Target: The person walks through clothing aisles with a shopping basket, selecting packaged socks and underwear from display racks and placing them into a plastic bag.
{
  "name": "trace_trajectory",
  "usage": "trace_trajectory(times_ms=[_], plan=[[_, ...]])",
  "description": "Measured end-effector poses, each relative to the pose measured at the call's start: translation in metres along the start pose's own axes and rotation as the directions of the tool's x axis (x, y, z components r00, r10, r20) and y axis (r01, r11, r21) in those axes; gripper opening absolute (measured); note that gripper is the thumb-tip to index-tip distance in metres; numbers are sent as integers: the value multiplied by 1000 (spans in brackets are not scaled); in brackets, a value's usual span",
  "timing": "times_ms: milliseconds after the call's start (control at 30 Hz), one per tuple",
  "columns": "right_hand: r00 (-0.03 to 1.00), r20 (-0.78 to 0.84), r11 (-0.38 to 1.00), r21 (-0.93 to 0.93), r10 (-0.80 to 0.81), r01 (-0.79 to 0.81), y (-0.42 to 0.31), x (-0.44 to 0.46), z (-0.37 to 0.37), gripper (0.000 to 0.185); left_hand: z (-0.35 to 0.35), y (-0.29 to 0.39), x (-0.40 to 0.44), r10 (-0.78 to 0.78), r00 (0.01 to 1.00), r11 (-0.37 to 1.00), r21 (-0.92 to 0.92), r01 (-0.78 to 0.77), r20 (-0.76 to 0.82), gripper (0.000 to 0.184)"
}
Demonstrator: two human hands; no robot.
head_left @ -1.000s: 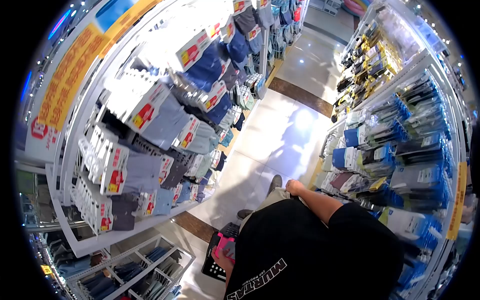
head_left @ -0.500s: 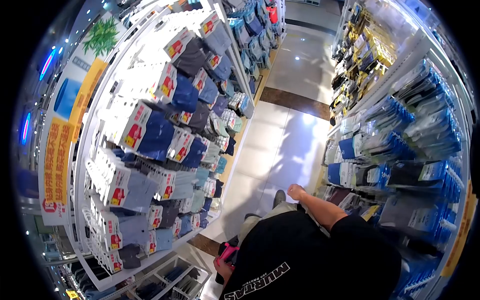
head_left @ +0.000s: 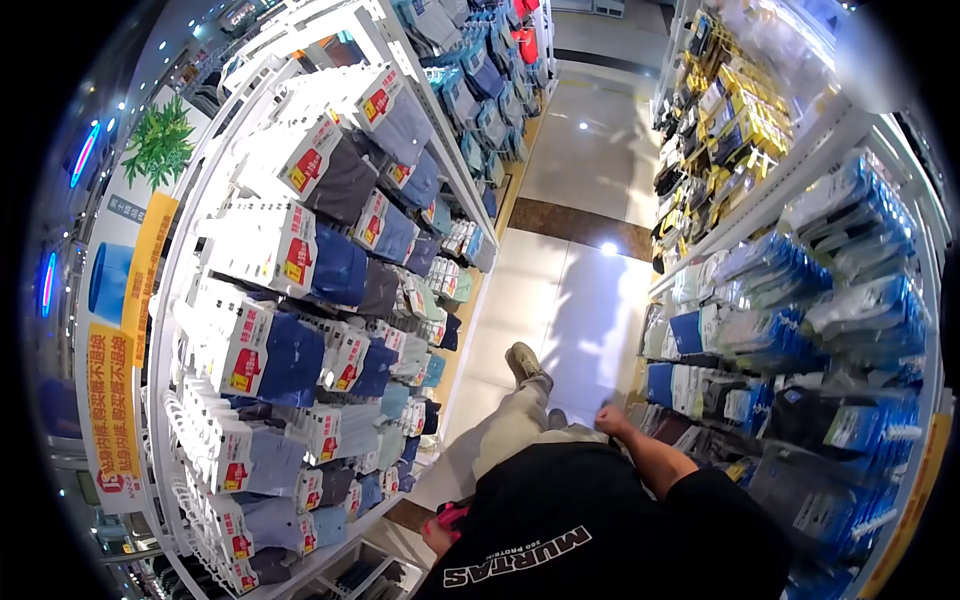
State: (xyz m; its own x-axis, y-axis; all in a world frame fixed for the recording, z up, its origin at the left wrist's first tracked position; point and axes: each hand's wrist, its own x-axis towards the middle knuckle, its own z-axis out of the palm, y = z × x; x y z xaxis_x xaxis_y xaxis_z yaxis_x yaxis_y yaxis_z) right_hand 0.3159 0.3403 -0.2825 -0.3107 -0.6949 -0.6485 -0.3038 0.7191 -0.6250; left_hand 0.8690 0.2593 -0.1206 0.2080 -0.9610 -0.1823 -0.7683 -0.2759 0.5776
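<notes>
My left hand (head_left: 438, 535) is low at my left side, wrapped round the pink handle (head_left: 452, 516) of a basket; my black shirt hides most of the basket. My right hand (head_left: 610, 420) is in front of my right hip, its fingers curled in, with nothing visible in it. Nearest to it on the right are packaged goods (head_left: 672, 428) hanging low on the rack. One shoe (head_left: 522, 362) is planted ahead on the pale tiles, below the left rack.
Hanging underwear packs (head_left: 290, 360) with red and white tags fill the left rack. On the right rack hang blue packs (head_left: 780, 300) and, farther off, yellow and black packs (head_left: 735, 120). A tiled aisle (head_left: 590, 270) with a dark stripe (head_left: 575, 222) runs between them.
The view has shifted forward along the aisle. One leg has swung ahead. My right hand stays in front of my hip, and the basket has become mostly hidden behind my shirt.
</notes>
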Motion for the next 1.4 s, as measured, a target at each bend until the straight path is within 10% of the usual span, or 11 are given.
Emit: trace_trajectory(times_ms=[233, 367, 467, 500, 533, 667, 800, 933, 1033, 1233, 1400], plan=[[964, -84, 947, 228, 252, -227, -51, 17, -60, 21, 57, 68, 66, -244, 959, 969, 7, 245, 142, 29], [977, -191, 992, 103, 98, -79, -51, 67, -96, 19, 101, 85, 105, -511, 843, 802, -262, 537, 167, 36], [964, -267, 999, 32, -11, 21, -101, 87, -154, 16, 125, 97, 115, -312, 925, 944, -37, 327, 217, 33], [927, -184, 944, -96, -328, 315, -68, 126, -164, 14, 143, 91, 116, -237, 958, 971, 59, 231, 164, 32], [887, -346, 952, -100, -305, 289, -68, 148, -167, 13, 151, 72, 122, 411, 888, 796, 392, -460, 208, 28], [857, -509, 984, 95, -80, 148, -135, 174, -200, 13, 168, 125, 135, -173, 928, 981, 142, 133, 329, 28], [865, -418, 955, -22, -278, 296, -165, 196, -209, 19, 196, 178, 166, -232, 881, 971, 152, 184, 412, 29], [945, -326, 996, -92, -27, -3, -187, 208, -207, 20, 227, 230, 201, -232, 857, 970, 173, 170, 460, 30], [891, -343, 799, -601, -298, 36, -124, 271, -186, 18, 252, 276, 220, -225, 849, 971, 185, 154, 478, 31], [964, -235, 924, 328, -123, 198, -174, 324, -325, 21, 300, 369, 239, -217, 850, 969, 209, 130, 479, 32], [916, -381, 983, 77, -127, 168, -151, 377, -426, 17, 337, 441, 244, -222, 850, 966, 229, 124, 477, 33]])
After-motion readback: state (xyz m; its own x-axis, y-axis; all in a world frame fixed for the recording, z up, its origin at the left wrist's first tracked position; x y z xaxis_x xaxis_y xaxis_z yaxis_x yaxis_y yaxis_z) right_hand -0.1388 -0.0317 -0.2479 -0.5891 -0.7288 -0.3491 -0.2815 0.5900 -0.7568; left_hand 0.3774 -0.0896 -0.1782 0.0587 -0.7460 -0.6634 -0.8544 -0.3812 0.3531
